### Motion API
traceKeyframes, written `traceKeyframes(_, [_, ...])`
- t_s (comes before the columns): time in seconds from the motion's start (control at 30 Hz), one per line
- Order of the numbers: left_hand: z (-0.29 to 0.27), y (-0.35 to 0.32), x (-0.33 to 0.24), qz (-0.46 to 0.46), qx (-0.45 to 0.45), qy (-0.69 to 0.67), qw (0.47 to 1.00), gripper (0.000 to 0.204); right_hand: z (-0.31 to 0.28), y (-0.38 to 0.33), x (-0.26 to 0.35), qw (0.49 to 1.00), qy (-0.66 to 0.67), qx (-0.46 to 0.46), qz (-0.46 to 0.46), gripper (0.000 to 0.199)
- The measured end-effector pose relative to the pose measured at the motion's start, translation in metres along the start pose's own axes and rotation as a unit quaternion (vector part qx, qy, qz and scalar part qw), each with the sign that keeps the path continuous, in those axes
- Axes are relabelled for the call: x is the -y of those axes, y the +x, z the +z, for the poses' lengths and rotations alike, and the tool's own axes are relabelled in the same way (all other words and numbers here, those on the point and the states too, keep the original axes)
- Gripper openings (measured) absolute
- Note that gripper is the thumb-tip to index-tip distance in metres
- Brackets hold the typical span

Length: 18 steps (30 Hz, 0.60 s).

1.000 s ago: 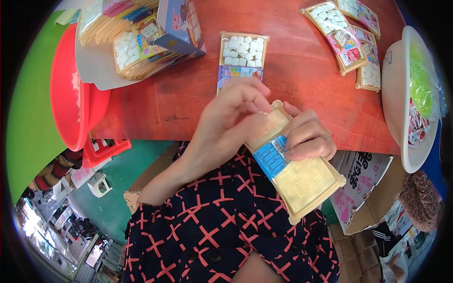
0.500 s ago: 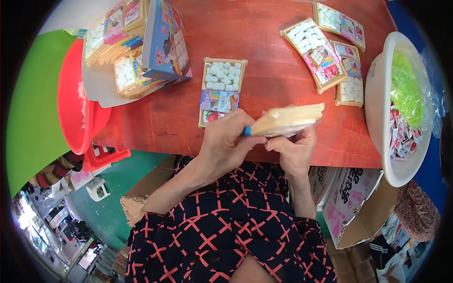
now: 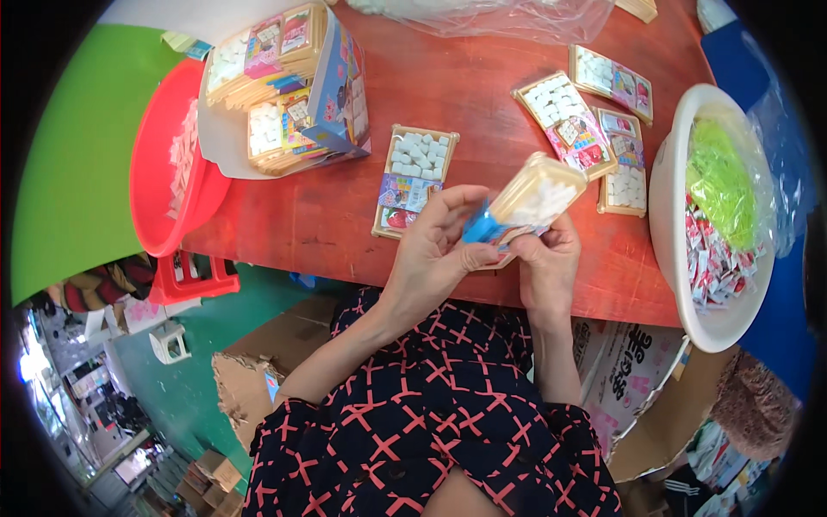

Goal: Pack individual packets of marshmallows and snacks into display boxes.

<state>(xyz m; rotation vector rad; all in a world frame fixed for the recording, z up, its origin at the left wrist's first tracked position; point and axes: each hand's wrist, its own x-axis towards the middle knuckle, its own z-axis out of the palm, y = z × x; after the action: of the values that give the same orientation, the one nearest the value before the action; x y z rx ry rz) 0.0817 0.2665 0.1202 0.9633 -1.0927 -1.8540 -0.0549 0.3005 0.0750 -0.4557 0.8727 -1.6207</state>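
Observation:
Above the near edge of the red table, a shallow, pale tray pack of small white cubes (image 3: 544, 196) is tilted between my two hands, slightly blurred. My left hand (image 3: 439, 241) grips its lower left end, where a blue sleeve or band shows. On the near right side, my right hand (image 3: 549, 263) pinches the pack with the thumb over its edge. A similar pack (image 3: 417, 165) with a printed purple sleeve lies flat just beyond my left hand. Three more lie at the right: an overlapping pack (image 3: 562, 112), a far pack (image 3: 607, 79) and a near pack (image 3: 624, 177).
A printed display box (image 3: 340, 112) holding stacked packs stands at the far left. Beside it is a red basin (image 3: 151, 181) with pale pink pieces. A white basin (image 3: 676, 215) at the right holds green packaging and small red-white sachets. Clear plastic (image 3: 517, 19) lies along the far edge.
The held pack has turned from nearly edge-on to tilted, so its white cubes face up more. My left fingers have opened somewhat around its blue end. The view has shifted, showing plastic beyond.

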Motion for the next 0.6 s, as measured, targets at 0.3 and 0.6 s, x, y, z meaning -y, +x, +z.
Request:
traceKeyframes(0.3, [-0.022,-0.001,0.016,-0.028,0.063,-0.005,0.998,0.067,0.001,-0.009,-0.013,0.988,0.08,-0.075,-0.11,0.043])
traceKeyframes(0.6, [-0.024,0.002,0.004,0.031,-0.021,0.112,0.993,0.025,0.022,-0.004,-0.023,0.996,0.081,-0.035,-0.004,0.05])
